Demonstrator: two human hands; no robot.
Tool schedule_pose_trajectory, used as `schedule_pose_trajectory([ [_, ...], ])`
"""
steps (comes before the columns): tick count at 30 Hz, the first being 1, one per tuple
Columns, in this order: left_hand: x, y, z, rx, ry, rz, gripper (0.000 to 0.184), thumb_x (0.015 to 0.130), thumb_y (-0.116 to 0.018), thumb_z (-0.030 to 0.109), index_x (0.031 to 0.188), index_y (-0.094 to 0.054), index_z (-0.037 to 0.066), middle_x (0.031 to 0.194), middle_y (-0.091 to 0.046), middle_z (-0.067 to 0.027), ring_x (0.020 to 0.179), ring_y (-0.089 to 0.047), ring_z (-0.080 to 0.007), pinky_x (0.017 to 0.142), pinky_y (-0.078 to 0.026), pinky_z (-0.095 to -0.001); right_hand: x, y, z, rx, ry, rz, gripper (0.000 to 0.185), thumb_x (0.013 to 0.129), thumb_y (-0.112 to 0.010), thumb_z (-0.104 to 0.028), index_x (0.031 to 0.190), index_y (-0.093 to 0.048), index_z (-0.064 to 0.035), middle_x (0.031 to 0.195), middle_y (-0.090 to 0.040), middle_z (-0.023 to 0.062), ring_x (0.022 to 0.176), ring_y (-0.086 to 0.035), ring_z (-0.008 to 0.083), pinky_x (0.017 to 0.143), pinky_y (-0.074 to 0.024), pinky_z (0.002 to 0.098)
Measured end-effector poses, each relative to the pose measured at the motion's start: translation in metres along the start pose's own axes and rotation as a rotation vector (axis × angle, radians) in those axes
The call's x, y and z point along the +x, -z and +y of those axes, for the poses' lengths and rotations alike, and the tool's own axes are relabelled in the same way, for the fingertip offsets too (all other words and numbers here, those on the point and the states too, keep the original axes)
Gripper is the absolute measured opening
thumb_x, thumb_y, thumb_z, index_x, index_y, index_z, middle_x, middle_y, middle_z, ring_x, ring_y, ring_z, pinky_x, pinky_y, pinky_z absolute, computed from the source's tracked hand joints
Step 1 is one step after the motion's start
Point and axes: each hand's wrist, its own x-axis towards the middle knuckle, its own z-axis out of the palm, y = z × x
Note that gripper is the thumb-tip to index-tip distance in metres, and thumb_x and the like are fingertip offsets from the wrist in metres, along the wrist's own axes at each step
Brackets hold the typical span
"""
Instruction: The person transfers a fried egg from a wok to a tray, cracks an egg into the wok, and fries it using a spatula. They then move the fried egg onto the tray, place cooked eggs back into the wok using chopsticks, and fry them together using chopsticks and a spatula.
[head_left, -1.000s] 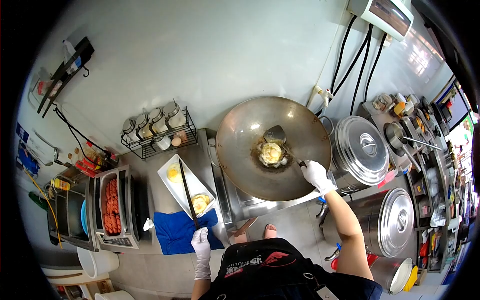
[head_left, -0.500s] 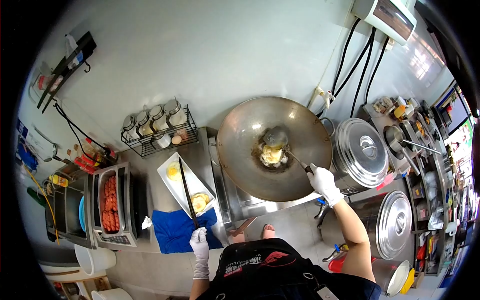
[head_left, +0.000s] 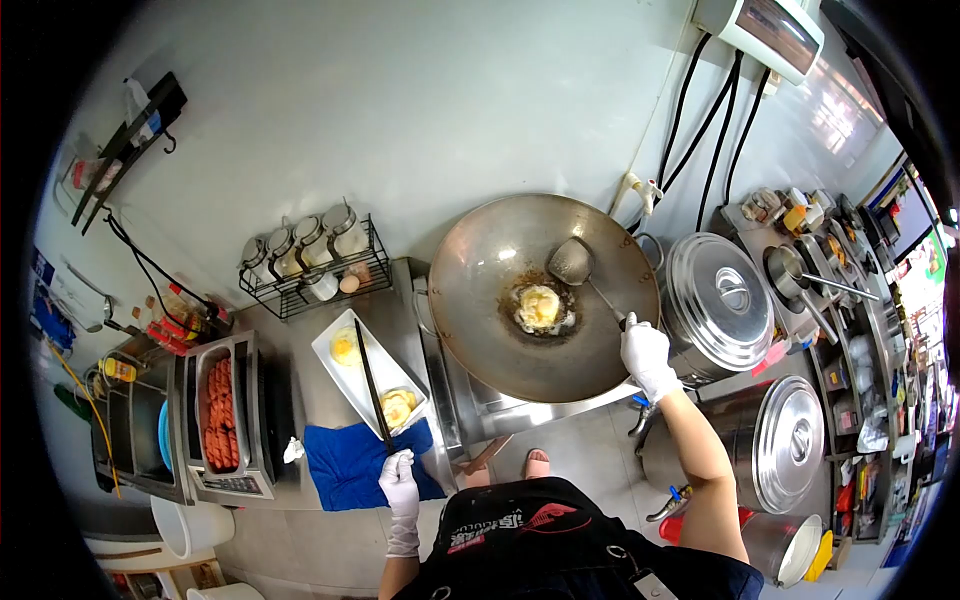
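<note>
A fried egg (head_left: 540, 309) lies near the middle of a large wok (head_left: 480, 345). My right hand (head_left: 648, 358), in a white glove, is closed round the handle of a metal spatula (head_left: 571, 263), whose blade rests in the wok up and right of the egg, apart from it. My left hand (head_left: 399, 482), also gloved, is closed on dark chopsticks (head_left: 372, 386). Their far ends lie across a white rectangular plate (head_left: 362, 398), between one fried egg (head_left: 346, 347) at its top and another (head_left: 398, 406) near its lower end.
A blue cloth (head_left: 350, 470) lies below the plate. Behind stands a wire rack (head_left: 290, 296) with jars. A tray of red sausages (head_left: 221, 415) is at left. Lidded steel pots (head_left: 722, 300) stand right of the wok.
The spatula has pulled away from the egg in the wok, up and to the right, and my right hand has shifted right with it. My left hand has barely moved.
</note>
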Motion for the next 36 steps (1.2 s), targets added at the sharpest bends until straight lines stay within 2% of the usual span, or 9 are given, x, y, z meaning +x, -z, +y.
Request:
schedule_pose_trajectory([
  [3,-0.002,0.003,-0.001,0.029,-0.006,0.010,0.015,0.094,-0.054,0.008,0.094,-0.065,-0.003,0.087,-0.065,-0.0069,0.077,-0.059,-0.0131,0.072,-0.049,-0.0265,0.001,-0.007,-0.002,0.060,0.038,0.073,0.021,0.092,-0.046,-0.012,0.088,-0.065,-0.0014,0.062,-0.062,0.0127,0.049,-0.063,0.0241,0.042,-0.0481,0.0336],
  [6,-0.004,0.005,-0.003,0.035,0.007,0.025,0.015,0.094,-0.054,0.008,0.094,-0.065,-0.003,0.087,-0.065,-0.0069,0.076,-0.059,-0.0130,0.071,-0.049,-0.0265,0.001,-0.011,-0.010,0.217,0.020,-0.054,0.022,0.090,-0.049,-0.014,0.085,-0.065,0.0003,0.067,-0.064,0.0184,0.055,-0.065,0.0292,0.048,-0.0508,0.0381],
  [9,-0.003,0.004,-0.005,0.020,0.005,0.031,0.015,0.094,-0.055,0.008,0.094,-0.065,-0.003,0.086,-0.065,-0.0067,0.076,-0.059,-0.0128,0.071,-0.049,-0.0263,0.000,-0.002,-0.017,0.395,0.039,-0.118,0.022,0.087,-0.053,-0.018,0.084,-0.064,0.0006,0.073,-0.065,0.0222,0.065,-0.066,0.0347,0.060,-0.0528,0.0429],
  [10,-0.003,0.004,-0.005,0.014,0.000,0.032,0.014,0.094,-0.055,0.008,0.094,-0.065,-0.002,0.086,-0.065,-0.0066,0.076,-0.059,-0.0127,0.071,-0.049,-0.0262,0.004,-0.002,-0.020,0.475,-0.031,-0.185,0.023,0.084,-0.056,-0.022,0.085,-0.064,-0.0001,0.075,-0.065,0.0225,0.074,-0.065,0.0378,0.070,-0.0518,0.0455],
  [13,-0.003,0.003,-0.003,0.017,-0.006,0.033,0.014,0.094,-0.055,0.007,0.094,-0.065,-0.002,0.087,-0.065,-0.0063,0.076,-0.059,-0.0125,0.071,-0.050,-0.0259,0.009,-0.009,-0.017,0.496,-0.025,-0.213,0.024,0.084,-0.057,-0.023,0.090,-0.063,-0.0006,0.078,-0.065,0.0226,0.078,-0.065,0.0381,0.072,-0.0514,0.0457],
  [23,-0.006,0.007,-0.015,0.007,0.024,0.027,0.013,0.094,-0.055,0.007,0.094,-0.065,-0.002,0.088,-0.065,-0.0056,0.079,-0.060,-0.0128,0.074,-0.050,-0.0260,0.000,0.012,0.008,0.449,-0.040,-0.166,0.026,0.085,-0.058,-0.024,0.097,-0.062,-0.0002,0.077,-0.066,0.0213,0.076,-0.066,0.0370,0.069,-0.0519,0.0453],
  [27,-0.004,0.002,-0.009,0.003,0.030,0.014,0.014,0.094,-0.055,0.007,0.094,-0.064,-0.002,0.088,-0.065,-0.0061,0.079,-0.060,-0.0131,0.074,-0.050,-0.0260,-0.006,0.031,0.005,0.410,-0.047,-0.272,0.029,0.085,-0.058,-0.023,0.100,-0.061,0.0011,0.076,-0.066,0.0217,0.076,-0.066,0.0361,0.067,-0.0523,0.0445],
  [31,-0.001,-0.004,-0.005,0.005,0.001,-0.013,0.014,0.094,-0.054,0.007,0.095,-0.064,-0.003,0.089,-0.065,-0.0067,0.079,-0.061,-0.0137,0.074,-0.050,-0.0262,-0.012,0.034,-0.003,0.371,-0.007,-0.201,0.032,0.084,-0.058,-0.023,0.103,-0.062,0.0028,0.074,-0.066,0.0212,0.073,-0.067,0.0343,0.065,-0.0524,0.0436],
  [36,-0.001,-0.004,-0.005,0.000,0.011,-0.009,0.014,0.094,-0.054,0.008,0.095,-0.064,-0.003,0.089,-0.065,-0.0072,0.080,-0.061,-0.0139,0.073,-0.050,-0.0265,-0.010,0.024,0.000,0.229,0.025,-0.074,0.031,0.083,-0.060,-0.021,0.106,-0.063,0.0013,0.069,-0.064,0.0151,0.062,-0.065,0.0288,0.055,-0.0516,0.0383],
])
